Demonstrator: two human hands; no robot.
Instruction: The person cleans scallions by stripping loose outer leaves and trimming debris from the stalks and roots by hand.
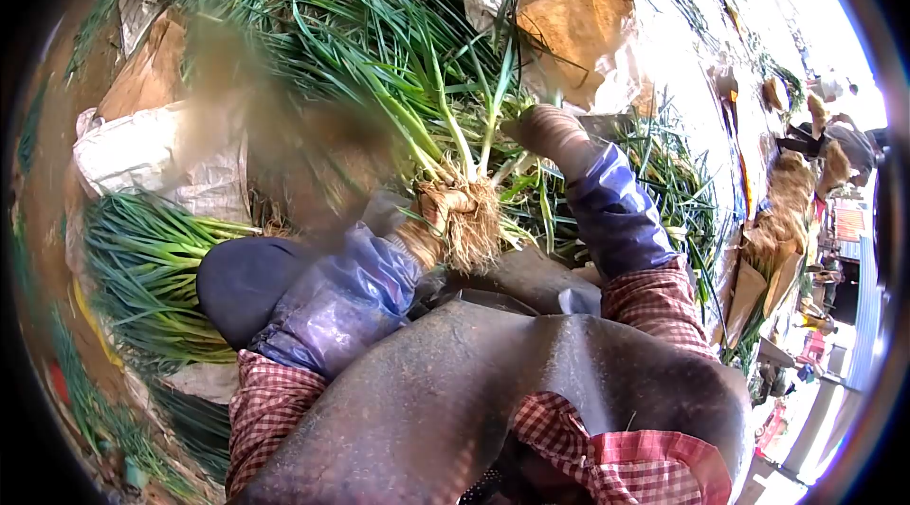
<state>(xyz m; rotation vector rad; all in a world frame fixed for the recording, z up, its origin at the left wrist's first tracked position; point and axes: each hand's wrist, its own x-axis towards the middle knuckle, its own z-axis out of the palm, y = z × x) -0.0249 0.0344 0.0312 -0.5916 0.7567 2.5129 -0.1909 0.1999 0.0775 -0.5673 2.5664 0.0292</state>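
My left hand [438, 211], in a tan glove, is closed around the lower stems of a bunch of green onions [455, 140]. Their pale, stringy roots [471, 238] hang beside the fingers, and the long leaves spread up and away. To the right, my right hand [550, 132], in a banded light-brown glove, is curled against stems and leaves at the bunch's right side. Its fingertips are turned away, so what lies between them is hidden. Blue plastic sleeves cover both forearms.
A large heap of green onions [313, 7] lies ahead. Another bundle [156, 268] rests at the left by my dark-clad knee [248, 292]. Brown and white sacking [578, 26] lies at the upper right. A dark apron [531, 363] covers my lap. A brown blur hides part of the left side.
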